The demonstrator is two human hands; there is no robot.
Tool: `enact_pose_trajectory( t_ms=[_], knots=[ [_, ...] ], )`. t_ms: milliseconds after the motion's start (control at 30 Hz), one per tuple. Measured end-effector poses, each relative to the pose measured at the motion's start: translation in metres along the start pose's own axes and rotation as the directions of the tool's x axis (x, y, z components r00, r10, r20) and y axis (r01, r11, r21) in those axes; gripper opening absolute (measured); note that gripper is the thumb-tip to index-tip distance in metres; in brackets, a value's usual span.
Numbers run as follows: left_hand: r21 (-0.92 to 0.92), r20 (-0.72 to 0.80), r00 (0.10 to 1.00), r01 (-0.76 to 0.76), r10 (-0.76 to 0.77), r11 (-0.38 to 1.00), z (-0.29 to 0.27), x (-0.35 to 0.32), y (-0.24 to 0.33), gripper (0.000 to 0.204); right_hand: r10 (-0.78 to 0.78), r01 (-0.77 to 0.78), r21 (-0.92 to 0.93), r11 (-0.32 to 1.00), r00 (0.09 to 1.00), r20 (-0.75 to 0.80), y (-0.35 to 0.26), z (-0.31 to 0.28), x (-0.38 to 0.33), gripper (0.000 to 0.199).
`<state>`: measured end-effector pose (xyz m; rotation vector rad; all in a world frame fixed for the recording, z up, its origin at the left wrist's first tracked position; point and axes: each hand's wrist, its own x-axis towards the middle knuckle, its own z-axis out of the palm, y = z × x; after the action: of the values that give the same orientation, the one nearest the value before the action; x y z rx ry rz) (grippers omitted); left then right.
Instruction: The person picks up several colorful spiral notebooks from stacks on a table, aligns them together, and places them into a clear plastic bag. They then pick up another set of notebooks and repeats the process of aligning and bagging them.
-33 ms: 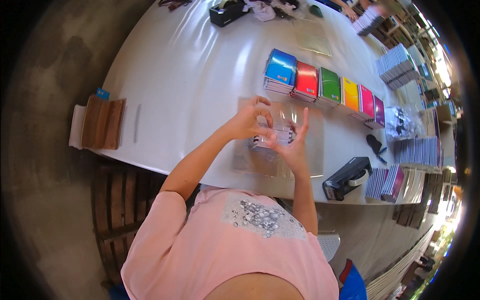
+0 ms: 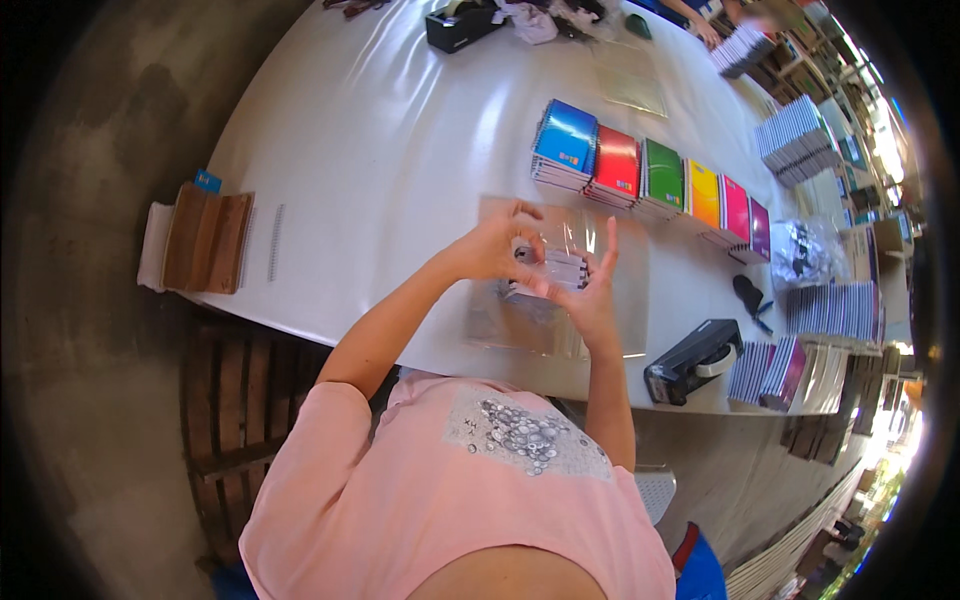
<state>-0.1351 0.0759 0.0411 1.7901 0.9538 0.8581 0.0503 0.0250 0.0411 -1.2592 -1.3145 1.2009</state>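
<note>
A small stack of spiral-bound notebooks (image 2: 562,268) sits between my hands, page edges and dark binding rings showing. It rests over a sheet of clear plastic film (image 2: 500,325) on the table, and some film glints above it. At the stack's left, my left hand (image 2: 497,247) curls its fingers and thumb around it. My right hand (image 2: 590,297) grips the other side, thumb at the near edge and one finger stretched upward. My fingers partly hide the stack, and where they pinch film I cannot make out.
Beyond my hands runs a row of notebook stacks with blue (image 2: 566,135), red, green, yellow, pink and purple covers. A black tape dispenser (image 2: 693,362) stands at the right. More notebook piles (image 2: 835,310) line the right edge. A brown wooden holder (image 2: 208,240) sits left. Another person's hand (image 2: 708,36) shows far off.
The stack between my hands is turned slightly, and my fingers have shifted a little around it. The whole view has moved very slightly.
</note>
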Motion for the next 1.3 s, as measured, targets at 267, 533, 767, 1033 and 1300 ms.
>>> enact_pose_trajectory(
  t_ms=[267,533,767,1033,1300],
  knots=[
    [-0.278,-0.126,0.985,0.080,-0.119,0.957,0.024,-0.005,-0.014,0.021,0.018,-0.016,-0.058,0.998,0.999,0.029,0.021,-0.013,0.018,0.076],
    [-0.341,-0.156,0.936,0.250,-0.317,0.906,0.019,-0.003,0.002,0.054,0.097,-0.096,-0.036,0.995,0.995,0.026,-0.001,-0.009,0.021,0.065],
    [-0.370,0.113,0.932,0.360,-0.344,0.856,0.014,0.000,-0.025,0.033,0.131,-0.124,-0.057,0.991,0.984,0.121,0.003,-0.011,0.025,0.043],
    [0.301,-0.241,0.970,0.060,0.015,0.952,0.030,-0.018,0.014,0.027,-0.132,0.137,-0.212,0.968,0.991,0.037,0.007,-0.010,0.016,0.015],
    [0.494,-0.168,0.984,0.033,0.059,0.869,0.032,-0.033,0.047,0.069,-0.394,0.280,-0.809,0.517,0.917,0.065,-0.025,0.000,-0.004,0.011]
  ],
)
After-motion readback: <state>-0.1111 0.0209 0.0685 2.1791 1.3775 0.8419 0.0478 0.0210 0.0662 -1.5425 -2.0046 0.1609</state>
